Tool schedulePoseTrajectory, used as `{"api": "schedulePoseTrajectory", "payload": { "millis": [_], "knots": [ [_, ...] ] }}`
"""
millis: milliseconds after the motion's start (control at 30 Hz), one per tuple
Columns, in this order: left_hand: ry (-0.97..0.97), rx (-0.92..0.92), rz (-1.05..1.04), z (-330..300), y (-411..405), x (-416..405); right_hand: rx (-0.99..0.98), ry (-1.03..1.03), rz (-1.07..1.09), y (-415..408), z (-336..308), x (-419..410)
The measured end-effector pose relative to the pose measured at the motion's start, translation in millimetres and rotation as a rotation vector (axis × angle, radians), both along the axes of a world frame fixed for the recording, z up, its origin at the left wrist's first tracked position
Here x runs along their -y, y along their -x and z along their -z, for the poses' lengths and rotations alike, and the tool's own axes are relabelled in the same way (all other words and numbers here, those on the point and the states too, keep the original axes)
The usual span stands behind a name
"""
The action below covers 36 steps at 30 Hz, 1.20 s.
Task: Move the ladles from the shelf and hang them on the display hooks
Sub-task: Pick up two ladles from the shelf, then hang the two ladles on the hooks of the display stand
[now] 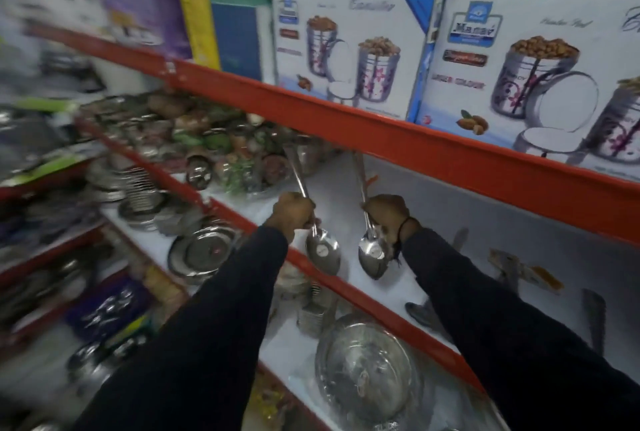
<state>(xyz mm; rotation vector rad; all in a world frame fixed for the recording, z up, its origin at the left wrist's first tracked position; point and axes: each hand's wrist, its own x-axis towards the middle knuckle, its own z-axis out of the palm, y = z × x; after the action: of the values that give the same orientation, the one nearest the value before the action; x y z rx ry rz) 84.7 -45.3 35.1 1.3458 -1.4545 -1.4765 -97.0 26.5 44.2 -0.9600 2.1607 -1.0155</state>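
Both hands work in the gap between 2 red shelf edges: the upper red rail [398, 139] runs just above the ladle handles, and the lower red rail [311, 264] crosses behind the bowls. To the right, the white shelf board [450, 202] lies mostly bare. The left hand [293, 211] is fisted around the stem of the left ladle [322, 250]; the right hand [387, 214] is closed the same way on the right ladle [372, 255]. Both ladles are shiny steel, handles up, oval bowls hanging down, each with a small round sticker. Their top ends are blurred under the rail. 2 printed canister boxes [346, 49] stand on the top shelf; a steel plate [204, 252] and stacked steelware sit left
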Motion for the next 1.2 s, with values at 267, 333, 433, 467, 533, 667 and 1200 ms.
{"api": "schedulePoseTrajectory", "payload": {
  "millis": [267, 333, 433, 467, 533, 667, 1200],
  "knots": [
    [0.14, -0.013, -0.38, -26.2, -181.0, -98.7, 0.248, 0.198, -0.369, -150.6, -9.0, 7.2],
    [0.177, 0.036, -0.491, -31.8, -233.2, -142.3, 0.265, 0.212, -0.508, -208.0, -14.0, -5.9],
    [0.221, 0.077, -0.648, -41.9, -305.3, -206.1, 0.385, 0.236, -0.721, -294.5, -23.2, -32.6],
    [0.23, 0.098, -0.697, -46.3, -328.0, -229.5, 0.398, 0.241, -0.786, -323.0, -26.7, -45.5],
    [0.25, 0.125, -0.814, -55.8, -375.6, -283.2, 0.436, 0.237, -0.955, -385.2, -33.7, -80.0],
    [0.288, 0.172, -1.027, -64.9, -457.0, -385.6, 0.5, 0.157, -1.222, -492.4, -42.5, -154.9],
    [0.353, 0.573, -1.786, -99.1, -552.6, -771.0, 0.795, 0.171, -2.039, -744.0, -77.2, -476.0]
  ]
}}
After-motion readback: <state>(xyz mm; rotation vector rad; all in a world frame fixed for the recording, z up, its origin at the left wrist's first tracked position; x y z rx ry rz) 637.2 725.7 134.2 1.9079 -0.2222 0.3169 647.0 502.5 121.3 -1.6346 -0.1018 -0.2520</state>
